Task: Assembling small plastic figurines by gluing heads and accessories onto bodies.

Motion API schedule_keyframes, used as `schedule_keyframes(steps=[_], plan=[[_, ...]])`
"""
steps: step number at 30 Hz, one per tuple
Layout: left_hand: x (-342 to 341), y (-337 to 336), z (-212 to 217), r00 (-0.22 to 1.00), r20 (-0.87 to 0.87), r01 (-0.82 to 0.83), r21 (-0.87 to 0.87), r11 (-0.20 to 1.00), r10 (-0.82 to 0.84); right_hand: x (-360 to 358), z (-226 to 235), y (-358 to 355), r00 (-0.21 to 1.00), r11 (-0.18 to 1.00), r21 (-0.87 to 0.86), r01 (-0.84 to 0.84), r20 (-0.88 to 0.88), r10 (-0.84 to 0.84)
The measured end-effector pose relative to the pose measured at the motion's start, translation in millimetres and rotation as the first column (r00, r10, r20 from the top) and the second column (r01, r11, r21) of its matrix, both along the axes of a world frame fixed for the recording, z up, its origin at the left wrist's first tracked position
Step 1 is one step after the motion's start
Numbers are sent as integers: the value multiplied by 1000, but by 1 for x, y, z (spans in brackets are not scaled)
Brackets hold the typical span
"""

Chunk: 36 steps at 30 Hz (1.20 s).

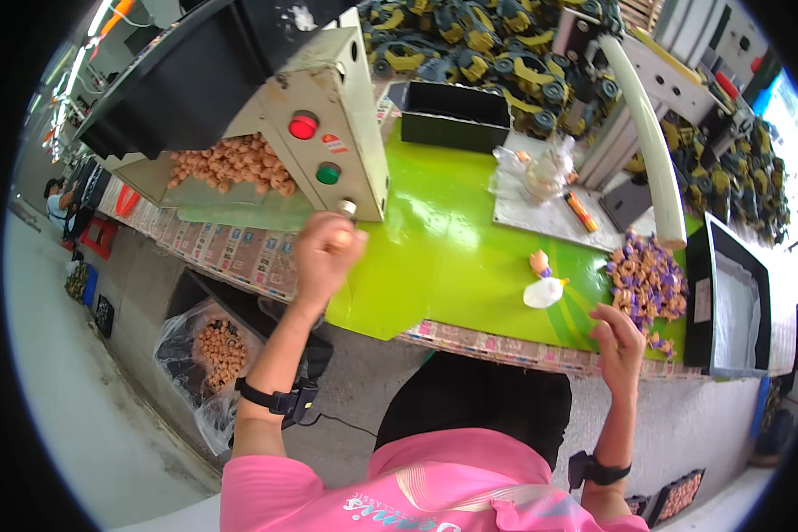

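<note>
My left hand is closed, fingers wrapped round a small peach-coloured piece, close to the lower corner of a beige machine box. Beside that box, a trough holds a heap of small peach-coloured doll heads. At the table's front right edge, my right hand has loosely bent fingers apart, and nothing shows between them. A pile of small purple-and-peach figures lies just beyond it. To its left, a white bottle with a yellow tip lies near one small figure.
The green tabletop carries a black bin at the back and a black-sided tray at right. A pale curved tube hangs over a metal plate. A lined box of peach parts stands below left. Toy vehicle parts are heaped behind.
</note>
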State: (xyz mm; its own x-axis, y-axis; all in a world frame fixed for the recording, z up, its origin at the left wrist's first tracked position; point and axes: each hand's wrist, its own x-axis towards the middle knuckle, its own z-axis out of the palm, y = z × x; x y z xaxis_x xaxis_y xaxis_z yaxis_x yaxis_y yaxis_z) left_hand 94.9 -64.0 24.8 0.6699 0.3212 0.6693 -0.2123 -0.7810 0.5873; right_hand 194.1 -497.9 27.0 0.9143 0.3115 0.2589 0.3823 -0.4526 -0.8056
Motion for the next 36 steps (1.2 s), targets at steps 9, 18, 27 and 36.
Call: schedule_keyframes(steps=[9, 18, 27, 36], plan=[[66, -84, -2, 868, -457, 392, 396, 830, -192, -14, 11, 26, 986, 988, 0, -154, 57, 154], [69, -100, 10, 917, -236, 371, 213, 904, -321, -9, -15, 54, 991, 997, 12, -73, 113, 71], [39, -158, -5, 728, 232, -22, -933, -360, -645, 3, -37, 82, 985, 993, 10, -120, 126, 118], [27, -175, -17, 687, 336, -111, -828, -550, -644, -22, -7, 49, 996, 974, 211, -87, 3, 88]])
